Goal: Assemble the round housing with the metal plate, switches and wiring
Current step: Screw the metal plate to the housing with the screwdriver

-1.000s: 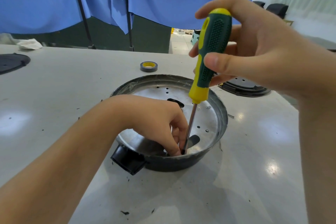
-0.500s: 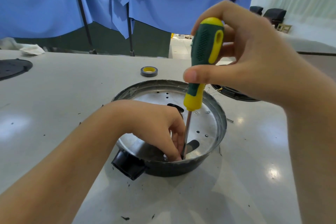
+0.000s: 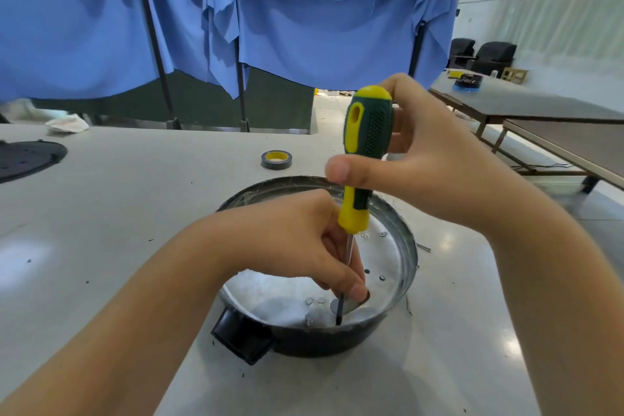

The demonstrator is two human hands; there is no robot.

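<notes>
The round dark housing (image 3: 410, 246) sits on the white table with a black boxy part (image 3: 241, 341) sticking out at its near left. A shiny metal plate (image 3: 385, 260) with small holes lies inside it. My right hand (image 3: 422, 159) grips the green and yellow screwdriver (image 3: 366, 145) upright, its tip down on the plate near the front rim. My left hand (image 3: 304, 246) reaches into the housing and pinches the screwdriver's shaft low down with fingertips at the plate. Whatever lies under the tip is hidden.
A grey tape roll with yellow core (image 3: 276, 159) lies behind the housing. A black perforated disc (image 3: 23, 159) sits at the far left, a white rag (image 3: 67, 123) beyond it. A loose screw (image 3: 423, 247) lies right of the housing. Other tables (image 3: 540, 105) stand at right.
The view has tilted up and the housing sits lower in frame. My right hand has turned the screwdriver handle. My left hand stays in the housing at the shaft.
</notes>
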